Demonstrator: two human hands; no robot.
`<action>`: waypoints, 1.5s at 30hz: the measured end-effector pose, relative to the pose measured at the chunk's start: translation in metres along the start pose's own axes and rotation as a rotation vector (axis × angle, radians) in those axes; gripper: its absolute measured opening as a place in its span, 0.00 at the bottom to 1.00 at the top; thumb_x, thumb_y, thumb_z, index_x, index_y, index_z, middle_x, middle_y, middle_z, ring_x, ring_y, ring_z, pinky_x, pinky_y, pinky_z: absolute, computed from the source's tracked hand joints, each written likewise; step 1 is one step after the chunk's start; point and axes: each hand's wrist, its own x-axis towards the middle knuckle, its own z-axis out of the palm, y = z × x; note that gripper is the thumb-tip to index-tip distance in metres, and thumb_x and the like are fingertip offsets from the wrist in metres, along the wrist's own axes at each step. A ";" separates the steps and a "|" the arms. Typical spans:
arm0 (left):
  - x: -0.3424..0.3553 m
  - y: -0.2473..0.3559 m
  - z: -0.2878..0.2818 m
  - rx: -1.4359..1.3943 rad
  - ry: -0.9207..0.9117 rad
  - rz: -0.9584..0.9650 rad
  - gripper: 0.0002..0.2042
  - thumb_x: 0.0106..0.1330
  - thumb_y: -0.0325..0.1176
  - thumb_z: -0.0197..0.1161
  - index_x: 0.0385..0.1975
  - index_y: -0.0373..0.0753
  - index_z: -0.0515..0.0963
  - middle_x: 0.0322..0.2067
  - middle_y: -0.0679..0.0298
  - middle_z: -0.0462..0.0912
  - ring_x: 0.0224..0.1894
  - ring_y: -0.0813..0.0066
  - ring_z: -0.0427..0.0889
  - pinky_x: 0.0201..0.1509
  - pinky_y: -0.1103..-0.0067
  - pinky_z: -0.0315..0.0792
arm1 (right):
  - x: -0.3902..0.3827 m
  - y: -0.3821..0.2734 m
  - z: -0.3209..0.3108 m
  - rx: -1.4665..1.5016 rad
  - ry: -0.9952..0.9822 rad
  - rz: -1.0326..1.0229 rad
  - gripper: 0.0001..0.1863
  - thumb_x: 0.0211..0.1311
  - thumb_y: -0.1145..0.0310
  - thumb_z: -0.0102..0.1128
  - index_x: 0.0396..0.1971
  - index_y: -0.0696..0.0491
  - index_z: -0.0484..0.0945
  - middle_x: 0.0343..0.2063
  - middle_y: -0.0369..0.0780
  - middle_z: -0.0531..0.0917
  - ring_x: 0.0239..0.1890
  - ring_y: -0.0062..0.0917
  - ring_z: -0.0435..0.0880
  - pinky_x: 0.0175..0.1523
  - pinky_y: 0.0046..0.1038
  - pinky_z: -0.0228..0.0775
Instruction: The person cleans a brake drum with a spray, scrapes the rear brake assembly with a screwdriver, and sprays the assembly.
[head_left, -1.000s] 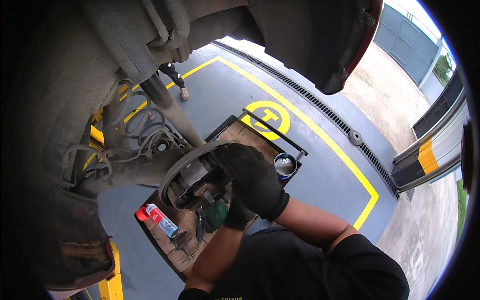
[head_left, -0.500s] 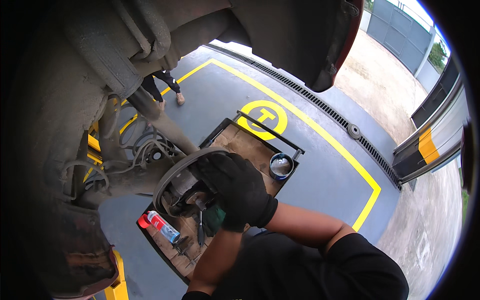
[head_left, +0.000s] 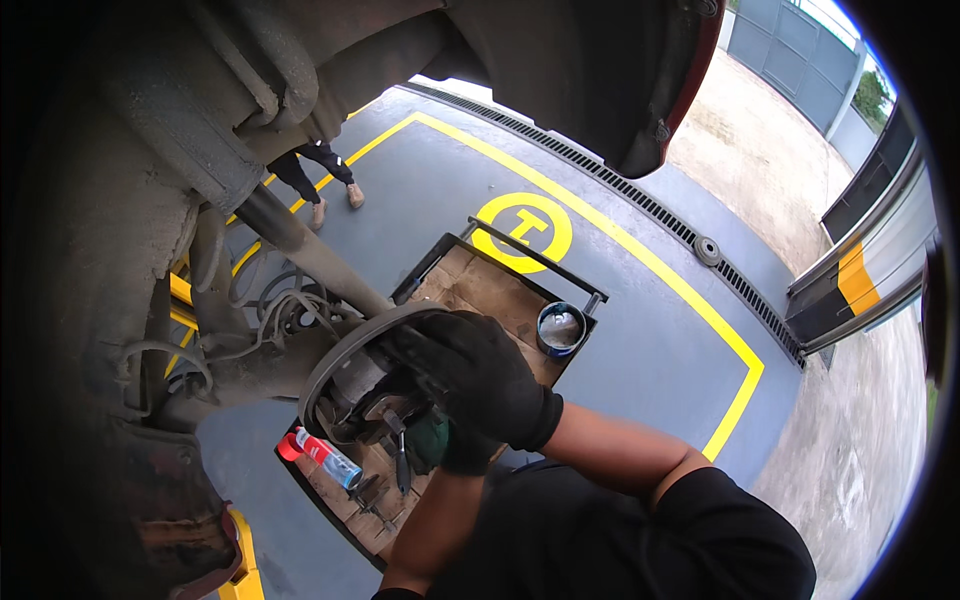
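Note:
A round drum brake assembly (head_left: 355, 385) with a metal rim hangs at the end of the car's axle, in the middle of the view. My right hand (head_left: 485, 375), in a black glove, lies over its right side. The fingers bend in toward the brake parts, and their tips and whatever they grip are hidden. Below it, my left hand (head_left: 468, 452), also gloved, is mostly covered by the right, so its fingers do not show. A dark green patch (head_left: 428, 443) shows beside the left glove. Just left of that is a tool with a dark handle (head_left: 402, 468).
Beneath the brake stands a cardboard-lined tray (head_left: 480, 285) with a black rail. On it are an open tin (head_left: 561, 328), a red-capped spray can (head_left: 328, 457) and a metal tool (head_left: 370, 497). Car underbody hangs above; a yellow stand (head_left: 242, 560) is lower left. A person's legs (head_left: 315, 175) show beyond.
The view has shifted slightly. My right hand has moved a little down along the brake's right side, its fingers more bent. The left hand stays underneath, and the tray's contents lie as before.

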 end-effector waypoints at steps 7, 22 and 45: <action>-0.004 0.016 -0.006 0.050 -0.029 -0.004 0.25 0.79 0.42 0.49 0.71 0.39 0.60 0.65 0.62 0.70 0.66 0.69 0.71 0.69 0.71 0.67 | -0.004 -0.004 0.002 0.026 -0.021 0.149 0.29 0.47 0.76 0.66 0.56 0.52 0.79 0.48 0.46 0.80 0.44 0.42 0.83 0.48 0.38 0.78; -0.018 0.017 0.009 0.206 0.099 0.058 0.27 0.75 0.50 0.54 0.69 0.44 0.65 0.62 0.65 0.74 0.65 0.70 0.73 0.69 0.71 0.68 | -0.004 0.003 -0.013 -0.118 -0.223 0.126 0.34 0.48 0.78 0.63 0.61 0.52 0.74 0.50 0.46 0.80 0.48 0.41 0.84 0.46 0.37 0.79; 0.007 0.029 0.027 -0.272 -0.208 0.211 0.18 0.72 0.34 0.61 0.61 0.47 0.75 0.53 0.65 0.83 0.53 0.66 0.82 0.61 0.60 0.73 | -0.563 0.098 -0.215 -0.265 -0.824 1.954 0.14 0.75 0.62 0.45 0.41 0.56 0.74 0.37 0.50 0.87 0.34 0.35 0.88 0.37 0.37 0.80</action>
